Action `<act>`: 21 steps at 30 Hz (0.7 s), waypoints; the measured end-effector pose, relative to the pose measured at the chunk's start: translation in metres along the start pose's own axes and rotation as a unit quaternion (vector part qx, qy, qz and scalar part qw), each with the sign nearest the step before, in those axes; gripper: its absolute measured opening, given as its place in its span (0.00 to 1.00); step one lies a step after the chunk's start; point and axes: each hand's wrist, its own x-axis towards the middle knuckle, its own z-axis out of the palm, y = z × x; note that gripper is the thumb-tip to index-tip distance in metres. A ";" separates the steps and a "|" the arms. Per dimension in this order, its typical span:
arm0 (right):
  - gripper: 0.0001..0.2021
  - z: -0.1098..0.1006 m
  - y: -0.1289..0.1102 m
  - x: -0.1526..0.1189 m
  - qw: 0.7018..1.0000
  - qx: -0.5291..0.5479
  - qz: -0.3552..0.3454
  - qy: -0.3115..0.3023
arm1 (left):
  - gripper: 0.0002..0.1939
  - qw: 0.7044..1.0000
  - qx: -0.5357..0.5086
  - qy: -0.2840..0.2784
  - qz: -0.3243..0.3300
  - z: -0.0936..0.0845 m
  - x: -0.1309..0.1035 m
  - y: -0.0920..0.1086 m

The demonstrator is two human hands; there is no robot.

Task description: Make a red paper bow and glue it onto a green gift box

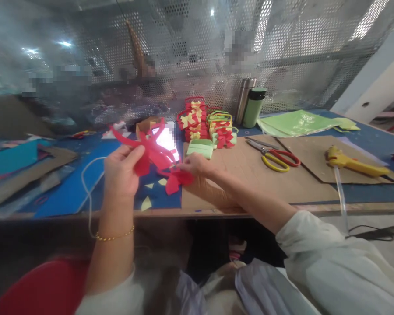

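My left hand is closed, pinching a red bow-like cut-out of thin sheet material with long curved tails. To its right, my right hand has its fingers pressed together at the edge of another red cut-out piece; whether the two red pieces join is unclear. Behind the red tails lies a phone with a lit screen. Small pale yellow scraps are scattered on the blue tabletop below. A pale green folded pouch sits just beyond my right hand.
Red and green little bags with bows are grouped at the back. Two bottles stand behind them. On the right are scissors on cardboard, a yellow glue gun and green sheets. A blue sheet lies left.
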 end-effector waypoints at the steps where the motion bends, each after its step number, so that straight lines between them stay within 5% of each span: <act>1: 0.23 -0.003 -0.001 -0.004 1.000 -0.028 -0.003 0.009 | 0.10 1.000 0.002 -0.011 -0.010 0.000 0.000 -0.001; 7: 0.11 -0.052 0.000 -0.067 0.973 -0.216 -0.030 0.078 | 0.27 0.992 -0.002 -0.086 -0.093 0.033 -0.008 -0.019; 13: 0.08 -0.077 0.028 -0.163 0.967 -0.238 -0.086 -0.031 | 0.41 0.949 0.024 -0.233 -0.209 0.095 -0.025 -0.053; 18: 0.09 -0.108 0.076 -0.215 0.975 -0.176 -0.123 0.055 | 0.40 0.907 0.087 -0.312 -0.268 0.127 -0.038 -0.095; 21: 0.12 -0.139 0.105 -0.238 0.967 -0.164 -0.115 0.155 | 0.46 0.899 0.195 -0.328 -0.214 0.125 -0.042 -0.106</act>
